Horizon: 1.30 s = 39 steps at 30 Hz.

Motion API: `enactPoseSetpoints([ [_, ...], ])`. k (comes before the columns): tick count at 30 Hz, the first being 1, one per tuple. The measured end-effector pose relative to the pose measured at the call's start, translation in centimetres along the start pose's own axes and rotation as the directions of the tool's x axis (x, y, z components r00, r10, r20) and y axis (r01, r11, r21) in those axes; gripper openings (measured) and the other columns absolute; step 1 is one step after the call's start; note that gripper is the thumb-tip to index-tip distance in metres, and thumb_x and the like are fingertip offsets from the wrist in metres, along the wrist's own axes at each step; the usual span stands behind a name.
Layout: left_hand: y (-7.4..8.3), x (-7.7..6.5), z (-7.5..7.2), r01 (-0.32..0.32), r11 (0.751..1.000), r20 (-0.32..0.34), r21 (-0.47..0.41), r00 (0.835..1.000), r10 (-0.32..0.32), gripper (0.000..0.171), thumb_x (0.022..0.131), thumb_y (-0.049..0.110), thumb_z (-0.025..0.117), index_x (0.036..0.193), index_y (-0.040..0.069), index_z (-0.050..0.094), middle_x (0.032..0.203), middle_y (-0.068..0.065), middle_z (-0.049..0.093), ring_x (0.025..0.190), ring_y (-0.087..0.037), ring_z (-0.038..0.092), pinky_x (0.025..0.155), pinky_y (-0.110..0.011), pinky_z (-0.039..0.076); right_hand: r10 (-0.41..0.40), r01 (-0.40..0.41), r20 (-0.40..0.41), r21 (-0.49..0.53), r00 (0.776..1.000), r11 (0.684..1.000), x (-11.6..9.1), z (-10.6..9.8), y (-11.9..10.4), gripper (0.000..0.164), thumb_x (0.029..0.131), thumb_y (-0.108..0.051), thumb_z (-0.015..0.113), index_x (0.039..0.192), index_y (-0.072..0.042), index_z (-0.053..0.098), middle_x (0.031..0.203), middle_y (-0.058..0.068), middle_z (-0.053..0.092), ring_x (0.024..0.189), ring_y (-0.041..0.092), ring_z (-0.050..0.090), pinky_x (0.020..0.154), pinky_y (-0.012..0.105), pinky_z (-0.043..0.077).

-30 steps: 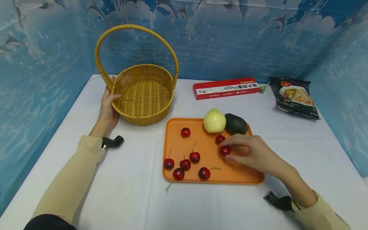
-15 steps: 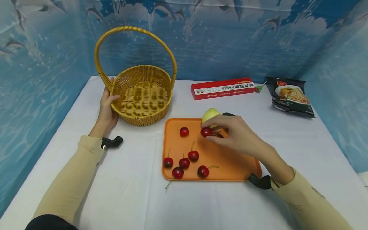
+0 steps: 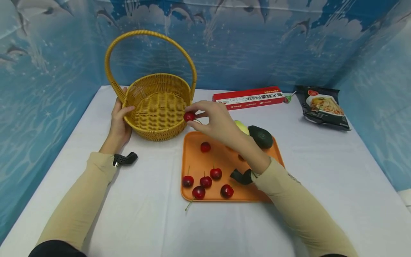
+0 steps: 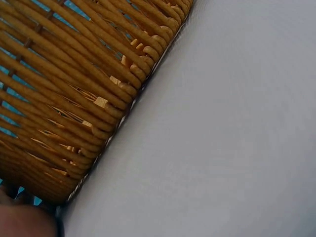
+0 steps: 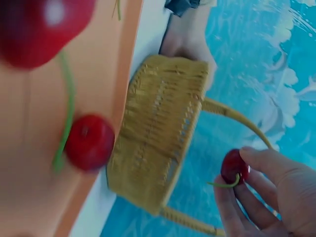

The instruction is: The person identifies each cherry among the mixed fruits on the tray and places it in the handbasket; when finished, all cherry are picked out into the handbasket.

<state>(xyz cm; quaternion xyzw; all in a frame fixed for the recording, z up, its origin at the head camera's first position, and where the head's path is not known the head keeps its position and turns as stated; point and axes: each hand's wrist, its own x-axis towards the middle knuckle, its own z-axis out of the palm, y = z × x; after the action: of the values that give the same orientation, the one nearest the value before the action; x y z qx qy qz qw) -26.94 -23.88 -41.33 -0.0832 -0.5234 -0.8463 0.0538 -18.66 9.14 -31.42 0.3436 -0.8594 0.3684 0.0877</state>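
Observation:
A yellow wicker basket with a tall hoop handle stands at the back left. My left hand grips its left rim, thumb over the edge; the left wrist view shows mostly the basket's woven side. Between fingertips and thumb, my right hand pinches a dark red cherry with a green stem, held at the basket's right rim. In the right wrist view that cherry is clearly pinched. Several more cherries lie on the orange tray below.
A yellow-green round fruit, partly hidden by my right arm, and an avocado sit at the tray's back. Behind them lie a red pasta box, a lollipop and a black noodle packet.
My right hand has picked the cherry up from the tray and carried it left and away from me, to the basket's right rim. The left hand keeps its grip on the basket.

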Motion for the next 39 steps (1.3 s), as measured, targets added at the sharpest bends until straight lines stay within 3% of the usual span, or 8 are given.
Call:
enactPoseSetpoints([
  [4, 0.0, 0.1, 0.1, -0.004, 1.0, 0.001, 0.011, 1.0, 0.004, 0.07, 0.091, 0.0, 0.048, 0.152, 0.031, 0.036, 0.161, 0.001, 0.027, 0.147, -0.027, 0.023, 0.121, -0.039, 0.02, 0.011, -0.01, -0.017, 0.03, 1.0, 0.999, 1.9, 2.1, -0.2, 0.034, 0.089, -0.018, 0.074, 0.122, -0.011, 0.068, 0.115, 0.0, 0.07, 0.101, 0.009, 0.068, 0.087, 0.025, 0.056],
  [9, 0.0, -0.1, 0.0, -0.011, 0.999, -0.001, 0.042, 1.0, 0.011, 0.068, 0.092, 0.003, 0.048, 0.153, 0.03, 0.035, 0.16, -0.001, 0.027, 0.147, -0.027, 0.024, 0.122, -0.039, 0.02, 0.043, -0.044, 0.019, 0.032, 0.999, 0.999, 3.0, 4.4, -0.5, 0.036, 0.09, -0.02, 0.073, 0.124, -0.009, 0.067, 0.121, 0.003, 0.068, 0.104, 0.012, 0.067, 0.088, 0.029, 0.056],
  [17, 0.1, -0.1, 0.2, -0.01, 0.999, -0.01, 0.045, 1.0, 0.011, 0.069, 0.091, 0.003, 0.05, 0.153, 0.029, 0.035, 0.16, -0.001, 0.029, 0.147, -0.026, 0.026, 0.122, -0.039, 0.02, 0.052, -0.044, 0.094, -0.08, 0.994, 0.996, 2.9, 5.5, -0.6, 0.043, 0.094, -0.024, 0.068, 0.133, -0.01, 0.062, 0.135, 0.006, 0.062, 0.12, 0.019, 0.061, 0.099, 0.033, 0.051],
  [20, 0.0, -0.1, 0.0, -0.01, 0.999, -0.009, 0.048, 1.0, 0.01, 0.071, 0.091, 0.004, 0.051, 0.156, 0.026, 0.031, 0.16, -0.001, 0.028, 0.147, -0.026, 0.026, 0.122, -0.038, 0.02, 0.031, -0.022, 0.084, -0.11, 0.996, 0.994, 2.3, 5.1, -0.8, 0.046, 0.094, -0.028, 0.068, 0.136, -0.01, 0.06, 0.139, 0.006, 0.059, 0.129, 0.021, 0.055, 0.106, 0.036, 0.046],
  [26, 0.1, 0.0, -0.1, -0.012, 0.999, -0.01, 0.033, 1.0, 0.013, 0.07, 0.091, 0.001, 0.049, 0.153, 0.03, 0.035, 0.161, 0.001, 0.028, 0.147, -0.026, 0.026, 0.121, -0.038, 0.022, 0.001, -0.001, 0.036, -0.023, 0.999, 1.0, -0.1, 3.2, -1.2, 0.045, 0.092, -0.025, 0.071, 0.134, -0.013, 0.062, 0.136, 0.002, 0.061, 0.119, 0.018, 0.061, 0.099, 0.033, 0.051],
  [32, 0.0, -0.2, 0.0, -0.008, 0.999, -0.013, 0.038, 1.0, 0.008, 0.069, 0.091, 0.002, 0.049, 0.153, 0.03, 0.035, 0.161, 0.001, 0.028, 0.147, -0.025, 0.026, 0.122, -0.038, 0.021, 0.074, -0.076, 0.085, 0.025, 0.994, 0.997, -2.9, 1.6, -1.3, 0.043, 0.093, -0.023, 0.069, 0.134, -0.016, 0.062, 0.134, -0.003, 0.062, 0.118, 0.013, 0.062, 0.099, 0.034, 0.052],
  [39, 0.2, -0.2, 0.1, -0.007, 0.999, -0.016, 0.039, 1.0, 0.007, 0.069, 0.091, 0.001, 0.048, 0.152, 0.03, 0.037, 0.16, 0.0, 0.029, 0.147, -0.027, 0.026, 0.121, -0.036, 0.023, 0.149, -0.156, 0.13, 0.048, 0.98, 0.987, -6.0, 1.4, -1.1, 0.048, 0.092, -0.027, 0.071, 0.138, -0.021, 0.058, 0.139, -0.005, 0.058, 0.123, 0.014, 0.06, 0.1, 0.033, 0.051],
])
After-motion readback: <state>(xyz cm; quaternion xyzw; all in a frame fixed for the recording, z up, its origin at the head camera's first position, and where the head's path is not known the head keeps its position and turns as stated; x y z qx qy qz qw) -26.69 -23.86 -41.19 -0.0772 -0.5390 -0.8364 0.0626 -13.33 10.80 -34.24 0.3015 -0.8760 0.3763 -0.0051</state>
